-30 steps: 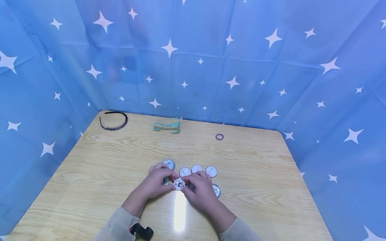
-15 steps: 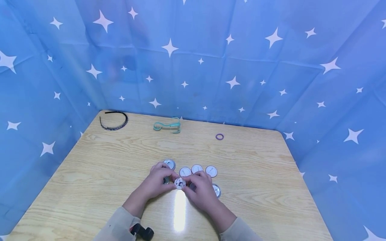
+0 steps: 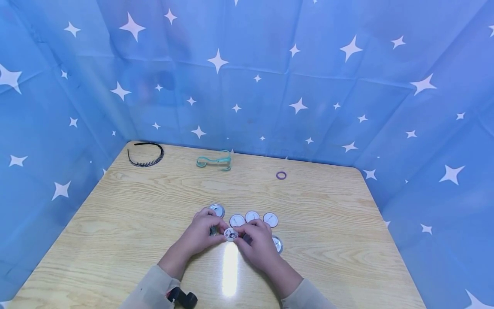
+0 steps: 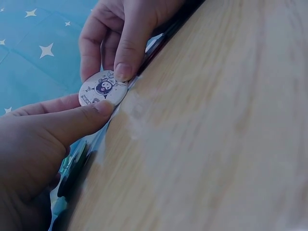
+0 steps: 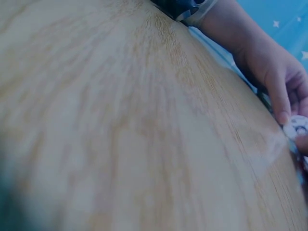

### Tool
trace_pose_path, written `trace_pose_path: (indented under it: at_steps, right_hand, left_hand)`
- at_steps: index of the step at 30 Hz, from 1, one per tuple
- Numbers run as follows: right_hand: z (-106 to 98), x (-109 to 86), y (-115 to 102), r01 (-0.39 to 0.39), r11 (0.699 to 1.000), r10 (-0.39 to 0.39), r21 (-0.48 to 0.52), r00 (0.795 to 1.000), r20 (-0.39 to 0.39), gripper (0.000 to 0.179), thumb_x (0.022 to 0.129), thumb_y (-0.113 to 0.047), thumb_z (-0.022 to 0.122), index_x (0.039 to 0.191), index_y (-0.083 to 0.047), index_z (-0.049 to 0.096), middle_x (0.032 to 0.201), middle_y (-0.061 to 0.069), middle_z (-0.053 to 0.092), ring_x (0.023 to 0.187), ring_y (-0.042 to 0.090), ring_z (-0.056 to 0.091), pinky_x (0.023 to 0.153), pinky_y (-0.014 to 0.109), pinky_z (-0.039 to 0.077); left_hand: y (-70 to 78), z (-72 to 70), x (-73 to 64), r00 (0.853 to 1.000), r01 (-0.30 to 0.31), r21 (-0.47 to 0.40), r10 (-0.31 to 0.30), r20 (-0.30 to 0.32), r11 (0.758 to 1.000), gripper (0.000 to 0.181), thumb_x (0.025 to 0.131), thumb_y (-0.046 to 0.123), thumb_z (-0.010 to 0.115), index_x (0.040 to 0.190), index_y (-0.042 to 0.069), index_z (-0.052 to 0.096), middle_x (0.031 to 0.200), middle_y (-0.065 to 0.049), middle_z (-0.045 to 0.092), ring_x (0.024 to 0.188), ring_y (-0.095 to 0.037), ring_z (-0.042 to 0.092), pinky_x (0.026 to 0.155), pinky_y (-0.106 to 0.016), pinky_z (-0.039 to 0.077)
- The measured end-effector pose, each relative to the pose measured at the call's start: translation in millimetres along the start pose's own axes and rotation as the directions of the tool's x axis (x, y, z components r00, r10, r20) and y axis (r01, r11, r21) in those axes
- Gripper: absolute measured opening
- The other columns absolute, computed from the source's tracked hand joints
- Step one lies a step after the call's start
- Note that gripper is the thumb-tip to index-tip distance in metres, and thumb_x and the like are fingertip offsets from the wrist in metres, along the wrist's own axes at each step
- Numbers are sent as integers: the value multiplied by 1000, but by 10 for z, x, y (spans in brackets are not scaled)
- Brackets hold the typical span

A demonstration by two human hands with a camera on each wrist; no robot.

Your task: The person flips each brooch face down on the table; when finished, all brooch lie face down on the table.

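A round white button badge [image 3: 231, 234] printed with a dark cartoon figure is held between both hands, low over the table. On its left edge my left hand [image 3: 198, 234] pinches it between thumb and fingers. From the other side, the thumb and fingers of my right hand [image 3: 256, 244] grip the rim. The left wrist view shows the printed face of the badge [image 4: 102, 91] with both thumbs over its edge. Beyond the hands lie white-backed badges [image 3: 270, 219], pin side up. A silver-rimmed badge [image 3: 217, 210] sits by the left fingers, and another [image 3: 277, 244] beside the right hand.
Along the far side of the wooden table [image 3: 328, 201] lie a black toothed headband [image 3: 148, 163], a teal hair clip [image 3: 216, 160] and a purple ring-shaped band [image 3: 281, 175]. A blue star-patterned curtain [image 3: 254, 94] stands behind and at both sides.
The held badge has shifted slightly right and away from me, and its printed face has tilted a little. Both hands keep their grip; the things on the table have stayed put.
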State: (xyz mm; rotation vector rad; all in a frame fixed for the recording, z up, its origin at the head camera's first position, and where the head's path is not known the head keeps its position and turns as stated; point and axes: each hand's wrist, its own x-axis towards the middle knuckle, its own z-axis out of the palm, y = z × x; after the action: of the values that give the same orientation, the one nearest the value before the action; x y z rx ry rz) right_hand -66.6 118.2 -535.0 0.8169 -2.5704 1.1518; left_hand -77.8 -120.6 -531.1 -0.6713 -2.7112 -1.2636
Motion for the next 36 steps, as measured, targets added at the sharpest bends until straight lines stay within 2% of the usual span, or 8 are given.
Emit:
trace_pose_path:
  at_steps: [6,14,23,30,36]
  right_hand:
    - [-7,3,-10,-2,1000,3,22,1000,-7,28,83,-14,91,109,-19,82,95,-14,76,105,18,59,100,52,37]
    - [1,1,1,8,1000,-8,-1,1000,-17,26,84,-14,91,108,-19,81,99,-14,77,106,19,60,100,52,38]
    - [32,-3,36,94,995,-95,-21,993,-75,22,81,-3,88,88,-22,78,91,-16,76,98,16,61,94,51,39]
    - [20,0,28,75,997,-76,-22,996,-51,22,81,-4,90,87,-22,79,92,-16,77,98,13,60,94,49,37]
    - [29,-1,38,99,994,-101,-36,993,-63,23,80,-3,90,86,-22,79,91,-16,77,97,13,61,91,48,38]
  left_hand:
    - [7,4,-4,1000,1,3,-1,-6,1000,26,79,17,96,90,31,78,88,21,62,107,-12,50,96,-44,40]
    - [13,16,-8,1000,0,10,0,-13,1000,26,78,15,96,86,30,76,90,20,59,107,-12,50,96,-44,41]
    - [-32,43,-7,997,-75,10,75,-13,997,25,80,16,95,82,32,76,86,25,61,102,-10,52,98,-45,40]
    - [-26,42,0,992,-121,20,122,-23,992,22,81,17,94,82,31,78,84,29,67,98,-9,52,95,-43,40]
    - [-24,32,0,990,-141,27,141,-17,990,17,83,17,93,84,27,80,86,27,69,99,-10,53,94,-43,40]
